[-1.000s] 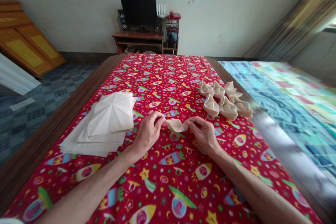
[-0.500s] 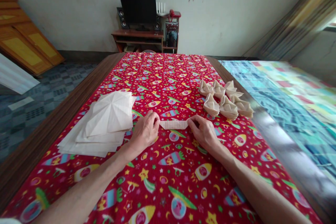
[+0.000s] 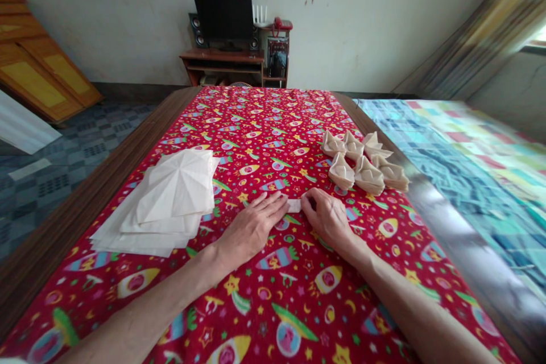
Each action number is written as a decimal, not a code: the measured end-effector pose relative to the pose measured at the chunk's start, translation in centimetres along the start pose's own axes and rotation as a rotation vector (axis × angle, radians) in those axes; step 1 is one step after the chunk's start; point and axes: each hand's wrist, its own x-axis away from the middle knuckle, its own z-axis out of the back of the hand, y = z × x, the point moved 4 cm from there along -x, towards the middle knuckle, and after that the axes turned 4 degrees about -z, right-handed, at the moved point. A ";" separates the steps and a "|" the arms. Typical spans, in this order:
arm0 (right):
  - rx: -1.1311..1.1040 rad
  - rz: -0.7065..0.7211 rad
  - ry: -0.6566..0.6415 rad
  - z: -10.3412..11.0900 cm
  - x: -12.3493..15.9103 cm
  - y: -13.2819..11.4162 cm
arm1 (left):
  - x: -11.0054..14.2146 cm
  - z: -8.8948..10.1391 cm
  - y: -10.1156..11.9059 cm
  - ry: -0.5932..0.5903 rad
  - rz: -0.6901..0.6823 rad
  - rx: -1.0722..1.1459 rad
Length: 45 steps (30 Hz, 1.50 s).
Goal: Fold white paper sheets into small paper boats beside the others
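A narrow folded strip of off-white paper [image 3: 294, 206] lies on the red patterned cloth between my hands. My left hand [image 3: 251, 222] rests flat over the strip's left part, fingers stretched out and pressing on it, so that part is hidden. At the strip's right end my right hand [image 3: 327, 213] pinches the paper between thumb and curled fingers. Left of my hands is a pile of creased paper sheets [image 3: 174, 187], the top one with folds fanning out from its middle. Beyond my right hand stand several stacks of folded paper pieces [image 3: 369, 175] with pointed tips.
The red cloth [image 3: 273, 307] covers a dark wooden table [image 3: 140, 136]. A bed with a blue checked cover [image 3: 426, 153] adjoins its right side. At the far wall stands a small desk [image 3: 222, 58] with a monitor [image 3: 224, 17]. A wooden cabinet [image 3: 42, 62] is at the left.
My left hand has let go of the strip's left end, opened, and slid right to lie flat over it. My right hand keeps its pinch at the right end.
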 end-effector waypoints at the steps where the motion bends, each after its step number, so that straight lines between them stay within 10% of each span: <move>1: 0.008 0.004 -0.002 0.0 0.0 0.0 | 0.1 -0.2 0.1 -0.010 0.020 0.006; 9: 0.071 0.234 0.054 1.1 1.3 -1.6 | 0.2 -0.4 0.6 -0.030 0.091 0.005; 14: 0.078 0.502 -0.172 0.3 3.6 -3.8 | 0.4 -0.4 0.7 -0.025 0.092 -0.018; 33: 0.022 0.311 -0.194 1.4 3.2 -1.2 | 3.9 1.3 -0.8 0.006 0.183 -0.112; 45: -0.066 0.251 -0.117 0.9 -0.1 -1.3 | 0.4 1.5 -3.1 0.271 0.187 0.056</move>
